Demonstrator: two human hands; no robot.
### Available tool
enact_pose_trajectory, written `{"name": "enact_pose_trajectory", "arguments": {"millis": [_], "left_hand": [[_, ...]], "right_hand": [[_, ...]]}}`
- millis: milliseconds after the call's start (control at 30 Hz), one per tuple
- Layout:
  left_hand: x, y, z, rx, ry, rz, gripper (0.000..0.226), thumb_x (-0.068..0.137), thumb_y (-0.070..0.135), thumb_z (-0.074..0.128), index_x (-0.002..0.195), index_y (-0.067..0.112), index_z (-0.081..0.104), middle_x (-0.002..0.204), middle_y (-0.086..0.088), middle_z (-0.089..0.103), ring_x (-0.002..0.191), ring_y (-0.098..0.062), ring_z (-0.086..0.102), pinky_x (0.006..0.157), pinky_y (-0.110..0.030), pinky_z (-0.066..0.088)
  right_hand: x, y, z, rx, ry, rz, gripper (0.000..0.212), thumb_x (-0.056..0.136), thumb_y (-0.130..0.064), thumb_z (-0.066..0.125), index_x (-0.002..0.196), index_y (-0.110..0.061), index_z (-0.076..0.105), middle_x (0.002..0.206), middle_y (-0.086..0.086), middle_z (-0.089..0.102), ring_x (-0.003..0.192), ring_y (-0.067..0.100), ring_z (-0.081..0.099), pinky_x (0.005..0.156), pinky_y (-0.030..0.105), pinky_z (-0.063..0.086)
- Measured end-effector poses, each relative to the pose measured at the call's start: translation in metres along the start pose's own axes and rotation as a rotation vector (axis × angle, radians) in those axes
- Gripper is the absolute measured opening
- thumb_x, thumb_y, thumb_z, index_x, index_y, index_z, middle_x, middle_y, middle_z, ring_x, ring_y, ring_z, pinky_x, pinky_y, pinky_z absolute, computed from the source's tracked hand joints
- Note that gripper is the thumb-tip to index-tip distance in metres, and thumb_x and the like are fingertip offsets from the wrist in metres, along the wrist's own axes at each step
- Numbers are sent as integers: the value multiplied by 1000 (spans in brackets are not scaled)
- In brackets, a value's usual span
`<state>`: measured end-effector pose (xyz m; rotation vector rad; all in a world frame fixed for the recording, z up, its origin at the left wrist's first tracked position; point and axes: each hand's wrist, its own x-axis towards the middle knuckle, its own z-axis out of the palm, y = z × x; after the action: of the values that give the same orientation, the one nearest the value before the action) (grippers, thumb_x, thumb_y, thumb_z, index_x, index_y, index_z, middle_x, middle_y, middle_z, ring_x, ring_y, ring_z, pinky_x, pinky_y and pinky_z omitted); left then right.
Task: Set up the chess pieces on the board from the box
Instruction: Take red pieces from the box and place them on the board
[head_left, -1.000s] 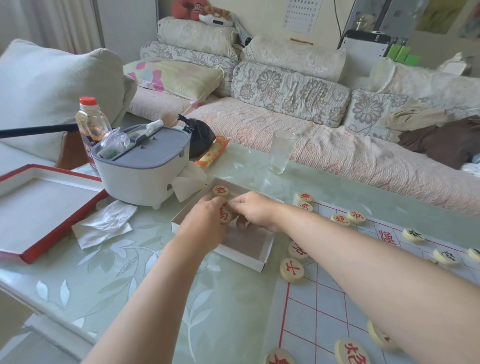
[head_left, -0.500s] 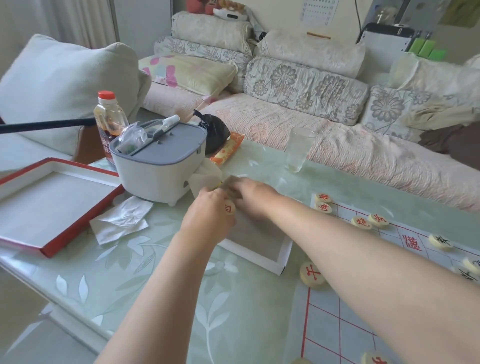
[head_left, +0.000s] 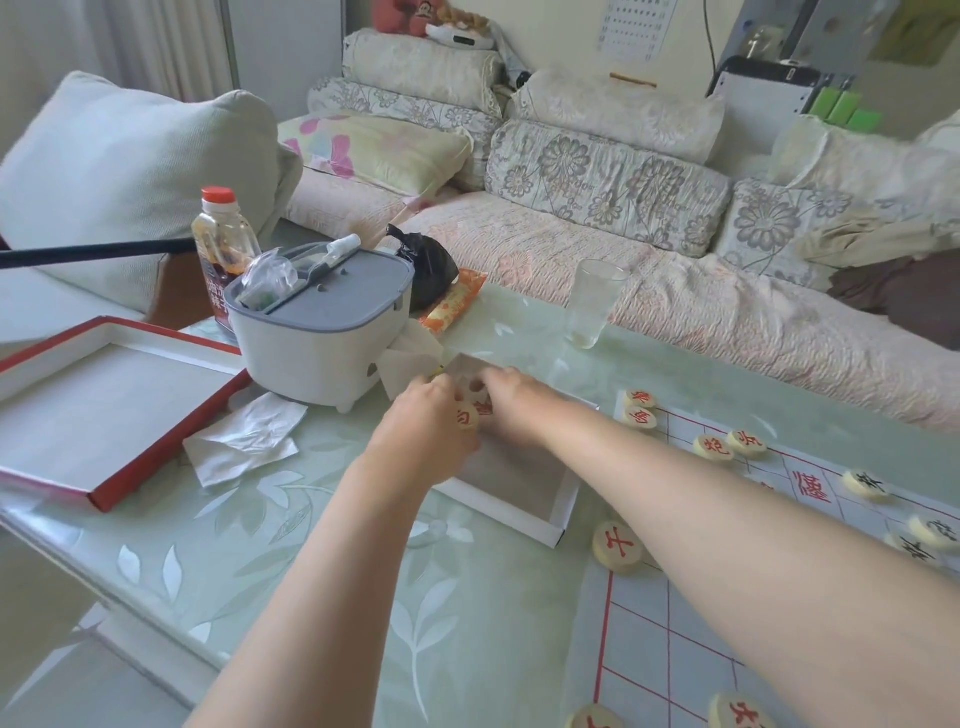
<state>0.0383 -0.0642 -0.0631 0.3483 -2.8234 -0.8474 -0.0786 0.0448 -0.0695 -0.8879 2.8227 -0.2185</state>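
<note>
A shallow white box lies on the glass table, left of the paper chess board with red lines. Both hands reach into the box's far end. My left hand holds a round cream piece with a red character. My right hand has its fingers curled down over another red-marked piece in the box. Several cream discs with red or black characters lie on the board, such as one at its near left corner and one at the far edge.
A grey-lidded white container stands just left of the box, with tissues beside it. A red-edged box lid lies at the far left. A sauce bottle, a black bag and an empty glass stand behind. A sofa lies beyond the table.
Both hands moved further toward the box's far end. The loose piece that lay there a second ago is now under my right hand. The view shifted left.
</note>
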Motion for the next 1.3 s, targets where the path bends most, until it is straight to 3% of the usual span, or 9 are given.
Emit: {"name": "enact_pose_trajectory", "arguments": {"millis": [100, 267, 433, 600, 700, 900, 1067, 1167, 1300], "left_hand": [[-5, 4, -1, 27, -12, 18, 53, 78, 36, 72, 124, 18, 52, 113, -3, 48, 107, -25, 50, 87, -31, 42], [-19, 17, -7, 17, -27, 70, 50, 76, 36, 73, 121, 24, 53, 109, 3, 48, 104, -20, 48, 83, -28, 41], [-43, 40, -13, 19, -50, 192, 45, 75, 36, 75, 115, 24, 56, 106, 7, 49, 97, -13, 45, 81, -24, 37], [-69, 53, -10, 38, -111, 271, 46, 72, 39, 78, 112, 25, 59, 107, 8, 53, 95, -13, 49, 76, -22, 35], [-84, 59, -9, 38, -123, 301, 47, 70, 41, 79, 111, 27, 59, 105, 9, 54, 96, -13, 51, 76, -23, 37], [-110, 67, -5, 63, -198, 354, 49, 71, 35, 80, 114, 26, 59, 107, 9, 56, 90, -13, 51, 74, -23, 38], [-120, 68, 0, 70, -255, 372, 50, 69, 32, 82, 113, 26, 58, 107, 10, 56, 92, -13, 53, 74, -21, 40], [-122, 69, 4, 60, -272, 409, 49, 66, 31, 84, 108, 27, 60, 102, 12, 56, 90, -10, 52, 66, -10, 36], [-122, 71, 4, -24, -264, 423, 50, 63, 30, 87, 106, 31, 62, 101, 14, 54, 87, -8, 57, 67, -8, 40]], "right_hand": [[-21, 6, -7, 43, 7, -9, 64, 82, -40, 71, 139, -21, 51, 136, 7, 50, 121, 24, 55, 98, 33, 47], [-80, 15, -32, 259, 159, -49, 33, 78, -42, 75, 107, -29, 68, 111, -2, 52, 94, 12, 59, 79, 23, 43], [-149, 31, -40, 368, 191, -48, 38, 77, -38, 80, 112, -31, 67, 109, -8, 54, 88, 4, 60, 76, 17, 42], [-204, 44, -29, 326, 120, -61, 48, 81, -29, 78, 126, -28, 64, 116, -7, 51, 102, 7, 55, 83, 12, 37], [-227, 47, -16, 222, 61, -54, 50, 82, -34, 73, 130, -29, 58, 118, -9, 49, 102, 6, 51, 82, 14, 35], [-244, 44, 3, 212, 72, -2, 28, 78, -39, 73, 101, -35, 56, 103, -16, 54, 94, 6, 54, 76, 22, 40], [-249, 46, 15, 198, 100, -58, 10, 83, -31, 71, 91, -28, 67, 92, -18, 52, 85, 2, 48, 73, 16, 35], [-254, 45, 11, 348, 136, 0, 16, 87, -40, 70, 94, -26, 71, 104, -11, 52, 81, -4, 49, 68, 12, 34], [-263, 35, 4, 811, 118, 166, 23, 97, -36, 60, 99, -16, 73, 78, -11, 68, 64, 5, 60, 53, 15, 37]]}}
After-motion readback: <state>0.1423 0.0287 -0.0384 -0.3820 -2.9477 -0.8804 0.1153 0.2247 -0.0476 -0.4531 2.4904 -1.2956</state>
